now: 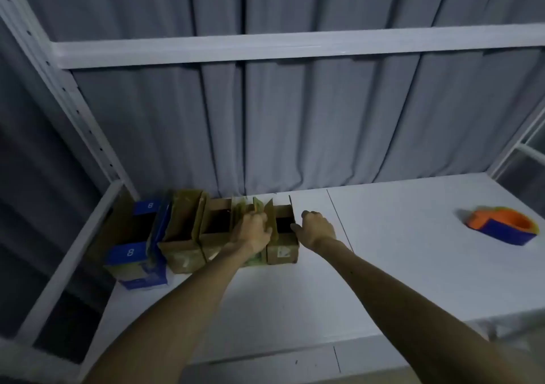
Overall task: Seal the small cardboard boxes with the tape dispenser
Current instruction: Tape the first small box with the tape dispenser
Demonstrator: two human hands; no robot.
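Several small cardboard boxes stand in a row at the back left of the white table [383, 265], flaps up. The rightmost open box [282, 252] sits between my hands. My left hand [253, 231] lies on its left side, fingers curled over the upright flap between it and the neighbouring greenish box [250, 206]. My right hand [317, 227] touches the box's right wall with fingers spread, thumb at the rim. The orange and blue tape dispenser [501, 225] lies far right on the table, apart from both hands.
A larger box with blue flaps marked 8 [132, 253] stands at the row's left end. White shelf posts [73, 112] and a crossbar [295, 47] frame the table. Grey curtain hangs behind. The table's front edge runs below my forearms.
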